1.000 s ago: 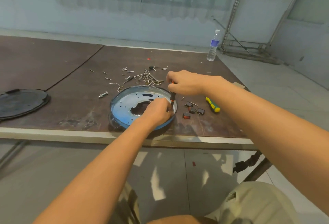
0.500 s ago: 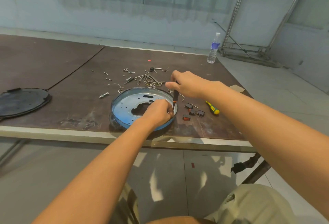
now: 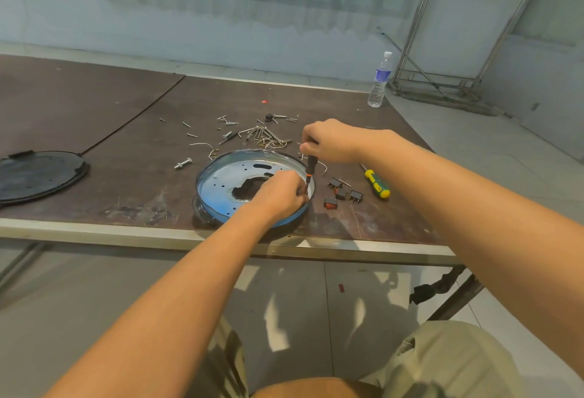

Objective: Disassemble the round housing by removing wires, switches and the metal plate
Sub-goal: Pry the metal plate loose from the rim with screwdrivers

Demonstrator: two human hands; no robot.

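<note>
Right now, through the head camera, I see the round housing lying flat at mid-frame, near the front edge of the counter. Its open side faces up. The metal plate sits inside it, with a ragged dark hole at its middle.

My view of the left hand puts it over the right part of the plate, just inside the housing's right rim. Its fingers are bunched tight together at the tip of the screwdriver. I cannot tell whether they pinch the shaft, a screw, or nothing.

The right hand hovers just above and right of the housing's far rim. Its fingers are wrapped round the top of the black-and-orange screwdriver. The tool stands nearly upright, its tip down at the left hand's fingertips.

Right of the housing, a few loose switches lie on the counter, one with a red face. Just beyond them lies a yellow-green screwdriver.

Above the housing in the frame, a scatter of screws and bent wires spreads across the counter. A single bolt lies to the upper left of the rim.

At the far left edge lies a black round cover. A water bottle stands at the upper right.
</note>
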